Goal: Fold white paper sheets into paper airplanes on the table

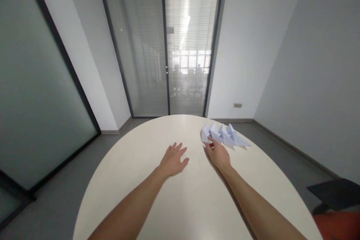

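Several folded white paper shapes [223,136] stand in a row on the far right part of a round cream table [182,202]. My right hand [218,154] reaches to the nearest, leftmost paper shape, its fingertips pinched on that shape's lower edge. My left hand [173,160] lies flat on the tabletop with its fingers stretched out and slightly spread, holding nothing, a short way left of the paper shapes.
Glass sliding doors with blinds [165,52] face me beyond the table. A frosted glass wall [33,82] runs along the left. A dark chair back [336,193] and a red seat [341,225] sit at the lower right. Grey floor surrounds the table.
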`<action>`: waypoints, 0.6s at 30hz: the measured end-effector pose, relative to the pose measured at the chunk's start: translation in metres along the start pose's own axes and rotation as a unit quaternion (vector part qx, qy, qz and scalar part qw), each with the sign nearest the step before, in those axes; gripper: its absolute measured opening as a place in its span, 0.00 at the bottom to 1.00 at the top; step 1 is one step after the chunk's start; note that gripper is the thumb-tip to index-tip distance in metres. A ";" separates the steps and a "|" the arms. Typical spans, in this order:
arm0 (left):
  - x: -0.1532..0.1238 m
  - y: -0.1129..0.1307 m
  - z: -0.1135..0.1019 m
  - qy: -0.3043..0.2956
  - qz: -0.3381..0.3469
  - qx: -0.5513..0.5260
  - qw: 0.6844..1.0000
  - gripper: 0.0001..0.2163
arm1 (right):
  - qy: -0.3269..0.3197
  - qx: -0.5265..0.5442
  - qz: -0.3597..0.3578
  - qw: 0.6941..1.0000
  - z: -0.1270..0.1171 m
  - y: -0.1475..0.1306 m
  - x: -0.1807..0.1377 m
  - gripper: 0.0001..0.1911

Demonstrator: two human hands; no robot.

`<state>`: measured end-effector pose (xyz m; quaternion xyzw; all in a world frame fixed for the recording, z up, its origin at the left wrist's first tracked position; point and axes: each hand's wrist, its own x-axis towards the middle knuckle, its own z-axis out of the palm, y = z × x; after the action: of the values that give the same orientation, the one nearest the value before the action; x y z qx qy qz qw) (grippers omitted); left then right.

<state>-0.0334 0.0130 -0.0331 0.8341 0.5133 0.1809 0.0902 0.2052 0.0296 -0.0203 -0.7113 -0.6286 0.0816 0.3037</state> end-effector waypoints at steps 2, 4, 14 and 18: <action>0.000 0.000 -0.001 -0.002 -0.001 0.000 1.000 0.26 | 0.000 0.008 0.001 1.000 0.000 0.003 0.001 0.19; 0.000 0.000 -0.001 -0.003 -0.002 -0.001 1.000 0.26 | 0.005 0.012 0.001 1.000 0.000 0.003 0.002 0.17; 0.009 -0.006 0.000 0.099 -0.073 -0.238 0.963 0.33 | -0.019 0.011 -0.294 0.956 -0.004 -0.026 -0.014 0.15; 0.018 -0.010 -0.003 0.205 -0.111 -0.416 0.879 0.27 | -0.054 0.002 -0.362 0.931 -0.005 -0.031 -0.020 0.15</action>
<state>-0.0354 0.0338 -0.0303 0.6018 0.4868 0.5334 0.3411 0.1777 0.0102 -0.0046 -0.4297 -0.8585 0.0058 0.2798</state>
